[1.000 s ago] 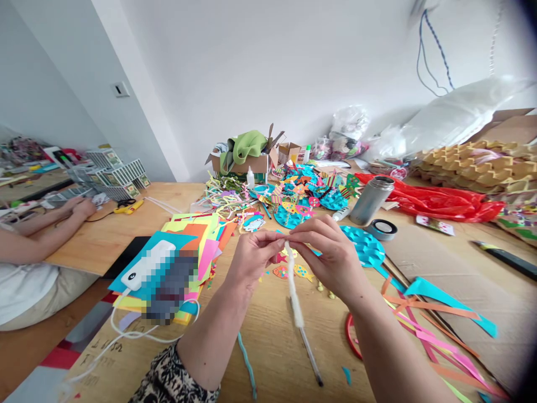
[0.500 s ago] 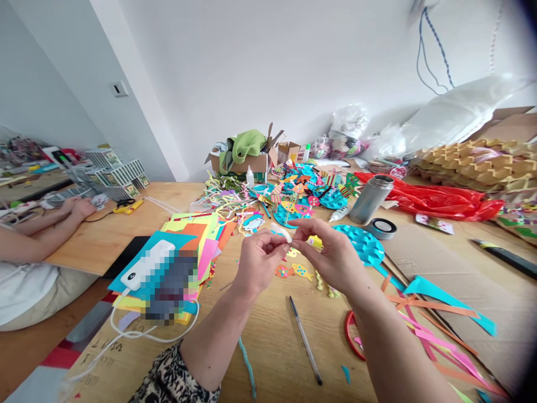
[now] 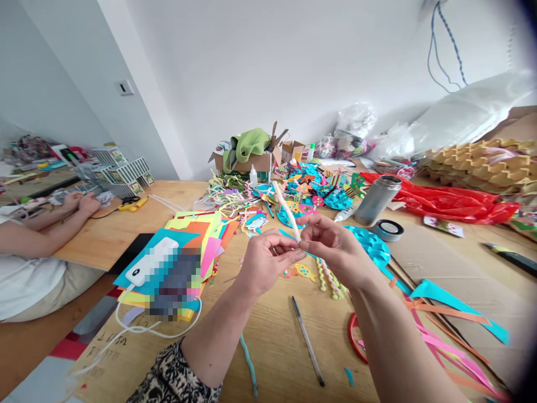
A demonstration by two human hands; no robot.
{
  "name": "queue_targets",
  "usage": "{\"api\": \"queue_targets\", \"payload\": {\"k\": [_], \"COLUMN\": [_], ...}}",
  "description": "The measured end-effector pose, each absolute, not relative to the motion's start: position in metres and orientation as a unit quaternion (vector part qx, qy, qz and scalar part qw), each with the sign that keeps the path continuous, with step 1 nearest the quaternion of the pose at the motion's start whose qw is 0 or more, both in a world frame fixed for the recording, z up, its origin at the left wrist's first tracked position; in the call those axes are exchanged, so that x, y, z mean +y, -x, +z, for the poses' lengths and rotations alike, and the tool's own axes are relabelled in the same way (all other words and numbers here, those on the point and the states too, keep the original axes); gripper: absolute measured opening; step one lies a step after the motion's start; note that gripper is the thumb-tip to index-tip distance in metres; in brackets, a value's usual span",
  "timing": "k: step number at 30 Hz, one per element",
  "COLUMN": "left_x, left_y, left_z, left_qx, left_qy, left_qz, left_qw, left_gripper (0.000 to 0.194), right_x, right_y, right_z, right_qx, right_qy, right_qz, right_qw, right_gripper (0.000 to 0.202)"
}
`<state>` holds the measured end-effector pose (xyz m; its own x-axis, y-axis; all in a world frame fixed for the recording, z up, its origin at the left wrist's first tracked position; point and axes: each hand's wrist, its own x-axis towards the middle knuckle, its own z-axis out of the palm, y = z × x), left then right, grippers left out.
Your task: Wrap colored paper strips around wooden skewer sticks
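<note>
A white fuzzy strip (image 3: 287,209) stands up between my hands, leaning to the left. My right hand (image 3: 335,246) pinches its lower end between thumb and fingers. My left hand (image 3: 266,262) is beside that end, its thumb and fingers pressed together; what they hold, if anything, is hidden. Just beyond and below the hands lie a yellow paper fish (image 3: 305,272) and pale green and pink twisted strands (image 3: 332,281). Nearer to me, a pen (image 3: 308,341) and a teal strip (image 3: 248,366) rest on the wooden table (image 3: 277,352).
Coloured papers (image 3: 212,250) with a white power bank (image 3: 151,261) lie left. Craft pieces pile up at the back. To the right are a metal bottle (image 3: 377,200), scissors with a red handle (image 3: 356,338) and cardboard (image 3: 444,263). Another person's hands (image 3: 86,204) are far left.
The white strip was short and bent between my fingertips; now a longer length points upward. My fingertips have shifted slightly apart, and the whole view has moved a little.
</note>
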<state>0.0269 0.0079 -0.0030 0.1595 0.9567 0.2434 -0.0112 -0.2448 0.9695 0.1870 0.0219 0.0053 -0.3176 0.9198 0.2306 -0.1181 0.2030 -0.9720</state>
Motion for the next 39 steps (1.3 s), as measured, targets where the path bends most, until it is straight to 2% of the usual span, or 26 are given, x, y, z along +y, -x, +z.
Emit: {"api": "queue_targets", "payload": {"k": [4, 7, 10, 12, 15, 18, 23, 31, 39], "left_x": [0.007, 0.007, 0.005, 0.004, 0.002, 0.001, 0.004, 0.008, 0.009], "left_y": [-0.025, -0.022, -0.02, -0.02, -0.022, -0.022, -0.019, -0.018, -0.023], "left_z": [0.001, 0.005, 0.01, 0.013, 0.016, 0.016, 0.011, 0.01, 0.007], "left_qx": [0.389, 0.388, 0.392, 0.389, 0.371, 0.355, 0.341, 0.327, 0.36], "left_qy": [-0.574, -0.546, -0.52, -0.508, -0.504, -0.503, -0.456, -0.395, -0.354], "left_qz": [0.509, 0.502, 0.489, 0.477, 0.449, 0.427, 0.44, 0.483, 0.551], "left_qw": [0.51, 0.548, 0.58, 0.602, 0.638, 0.663, 0.694, 0.71, 0.664], "left_gripper": [0.015, 0.015, 0.016, 0.017, 0.02, 0.023, 0.023, 0.027, 0.026], "right_x": [0.02, 0.017, 0.014, 0.012, 0.011, 0.012, 0.015, 0.011, 0.003], "right_y": [-0.186, -0.185, -0.186, -0.187, -0.187, -0.187, -0.189, -0.182, -0.174], "right_z": [0.005, 0.004, 0.007, 0.01, 0.015, 0.017, 0.016, 0.012, 0.018], "right_qx": [-0.598, -0.622, -0.664, -0.719, -0.811, -0.847, -0.853, -0.798, -0.762], "right_qy": [0.309, 0.312, 0.327, 0.311, 0.272, 0.279, 0.294, 0.35, 0.414], "right_qz": [0.559, 0.526, 0.376, 0.244, 0.114, 0.063, 0.078, 0.168, 0.264], "right_qw": [0.484, 0.489, 0.557, 0.572, 0.505, 0.449, 0.423, 0.461, 0.423], "right_gripper": [0.033, 0.027, 0.016, 0.018, 0.03, 0.029, 0.022, 0.01, 0.016]}}
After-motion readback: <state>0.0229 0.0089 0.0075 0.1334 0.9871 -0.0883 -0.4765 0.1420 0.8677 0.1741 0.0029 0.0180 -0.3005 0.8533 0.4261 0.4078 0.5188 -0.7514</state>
